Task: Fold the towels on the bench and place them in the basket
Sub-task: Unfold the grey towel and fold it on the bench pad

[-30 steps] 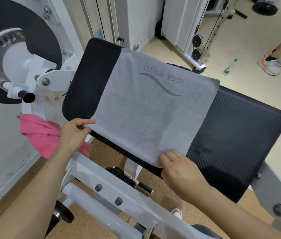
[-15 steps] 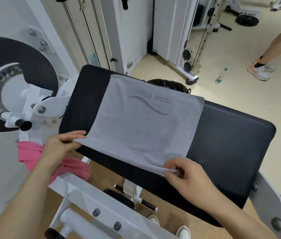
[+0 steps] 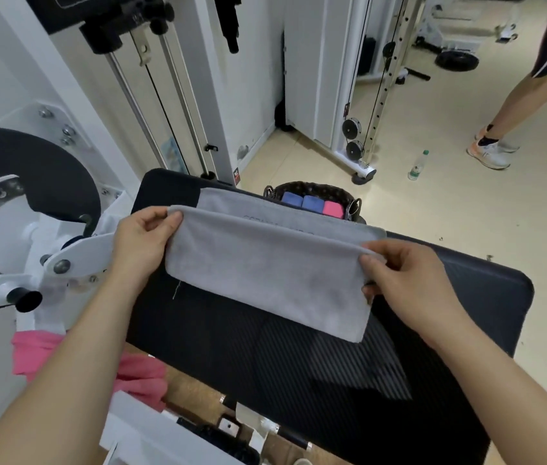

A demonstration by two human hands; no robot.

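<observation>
On my feed both forearms rise from the bottom corners of the frame and meet at mid-frame over the bench. The left hand sits left of centre, wrist bent, with thumb on top and fingers curled beneath, pinching one end of the grey towel. The right hand, right of centre, pinches the opposite end the same way, thumb over the raised edge. Neither hand holds anything else.

The towel lies on the bench's black pad, doubled over on itself. Its long axis runs from centre left to centre right, dipping slightly toward the right. The lifted edge between the two hands faces the far side of the bench. Beyond it I see a strip of the lower layer with faint lettering that I cannot read.

Just behind the bench, at upper centre, stands the dark basket with blue and pink folded towels inside. A pink towel hangs at lower left.
</observation>
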